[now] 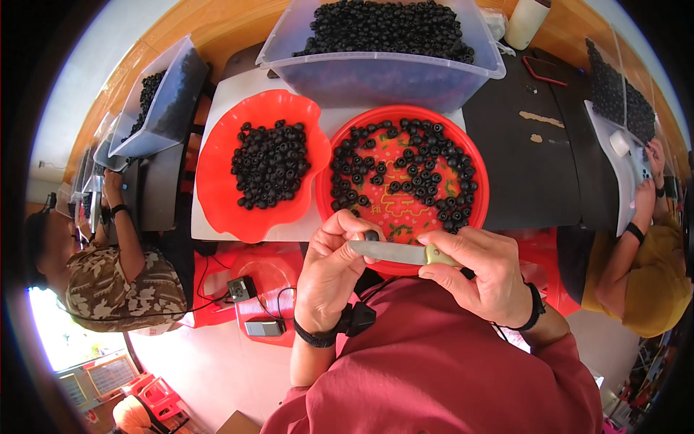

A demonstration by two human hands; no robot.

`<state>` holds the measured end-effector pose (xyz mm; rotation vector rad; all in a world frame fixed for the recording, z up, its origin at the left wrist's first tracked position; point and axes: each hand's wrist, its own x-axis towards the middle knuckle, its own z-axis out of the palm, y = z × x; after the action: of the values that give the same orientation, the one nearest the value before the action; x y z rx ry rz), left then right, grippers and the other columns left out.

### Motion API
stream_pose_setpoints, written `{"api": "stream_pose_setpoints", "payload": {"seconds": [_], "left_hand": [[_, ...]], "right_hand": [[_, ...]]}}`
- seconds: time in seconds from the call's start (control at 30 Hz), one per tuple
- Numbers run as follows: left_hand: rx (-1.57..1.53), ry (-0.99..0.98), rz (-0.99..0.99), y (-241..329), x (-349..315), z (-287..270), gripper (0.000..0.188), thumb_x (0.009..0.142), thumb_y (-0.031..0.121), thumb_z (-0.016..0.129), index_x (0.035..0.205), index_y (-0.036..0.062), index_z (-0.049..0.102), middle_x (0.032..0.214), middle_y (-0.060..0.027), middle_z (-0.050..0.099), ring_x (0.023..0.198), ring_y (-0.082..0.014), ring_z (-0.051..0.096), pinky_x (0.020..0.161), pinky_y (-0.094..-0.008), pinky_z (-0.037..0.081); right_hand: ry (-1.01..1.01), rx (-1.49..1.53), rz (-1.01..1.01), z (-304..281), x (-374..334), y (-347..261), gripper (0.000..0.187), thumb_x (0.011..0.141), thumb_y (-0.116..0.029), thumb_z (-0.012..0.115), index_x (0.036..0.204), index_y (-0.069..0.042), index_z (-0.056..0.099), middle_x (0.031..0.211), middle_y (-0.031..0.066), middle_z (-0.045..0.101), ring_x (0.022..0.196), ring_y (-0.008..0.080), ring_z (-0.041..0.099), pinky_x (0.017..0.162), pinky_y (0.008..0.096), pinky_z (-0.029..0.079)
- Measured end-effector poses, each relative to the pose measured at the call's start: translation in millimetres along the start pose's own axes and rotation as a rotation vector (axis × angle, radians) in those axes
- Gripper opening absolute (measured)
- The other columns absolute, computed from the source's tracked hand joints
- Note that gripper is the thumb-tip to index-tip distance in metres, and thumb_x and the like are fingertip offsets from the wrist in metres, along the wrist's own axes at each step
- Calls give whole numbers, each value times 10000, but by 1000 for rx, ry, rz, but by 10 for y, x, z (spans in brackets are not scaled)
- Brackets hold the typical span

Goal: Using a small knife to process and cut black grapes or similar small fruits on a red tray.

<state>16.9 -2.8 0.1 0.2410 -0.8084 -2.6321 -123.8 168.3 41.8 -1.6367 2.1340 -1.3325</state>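
Observation:
My left hand (327, 271) pinches one small round black part (371, 236) between thumb and fingertips. In my right hand (481, 275) is a knife (390, 252) with a pale yellow-green handle; its blade points left and lies at the held part, though I cannot tell if it cuts in. Both hands are over the near rim of a round red tray (481, 181) with a printed floor. Black parts with holes in them (454, 168) are spread around that tray. Left of it, a wavy-edged red dish (215, 163) holds a heap of the same parts.
Behind the tray stands a large clear plastic bin (383, 81) full of black parts. A phone (543, 71) and a pale bottle (527, 23) are at the far right. People work at both sides, one in camouflage (126, 289), one in yellow (654, 282). A red stool (267, 278) carries small devices.

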Motion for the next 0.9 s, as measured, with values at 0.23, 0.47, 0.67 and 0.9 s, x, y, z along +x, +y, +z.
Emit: {"api": "stream_pose_setpoints", "payload": {"seconds": [0.23, 0.47, 0.67, 0.9], "left_hand": [[-34, -12, -24, -1, -24, -30, 139, 889, 52, 674, 982, 22, 575, 935, -122, 639, 793, -144, 565, 779, -271, 464], [0, 24, -23, -8, -24, -73, 126, 898, 50, 659, 988, 18, 577, 933, -118, 634, 783, -145, 553, 756, -280, 459], [-78, 13, -90, 22, -66, -65, 101, 893, 59, 671, 943, 21, 592, 870, -108, 620, 749, -161, 516, 701, -279, 417], [0, 24, -61, 54, -39, -19, 118, 895, 91, 682, 910, 36, 579, 827, -94, 609, 737, -159, 491, 686, -281, 400]], "right_hand": [[-7, -18, 13, 2, -13, -11, 355, 781, -234, 805, 1060, -44, 696, 663, 41, 585, 519, 179, 562, 469, 309, 443], [4, -21, -9, 26, 21, 45, 337, 776, -236, 805, 1035, -49, 697, 664, 41, 590, 529, 189, 570, 478, 319, 452], [96, -162, 58, 36, 66, 195, 275, 794, -186, 789, 985, -12, 694, 677, 99, 617, 539, 242, 596, 491, 344, 457], [132, 41, 183, -11, 31, 237, 252, 837, -133, 757, 1016, 31, 688, 795, 150, 685, 617, 231, 662, 553, 300, 496]]}}
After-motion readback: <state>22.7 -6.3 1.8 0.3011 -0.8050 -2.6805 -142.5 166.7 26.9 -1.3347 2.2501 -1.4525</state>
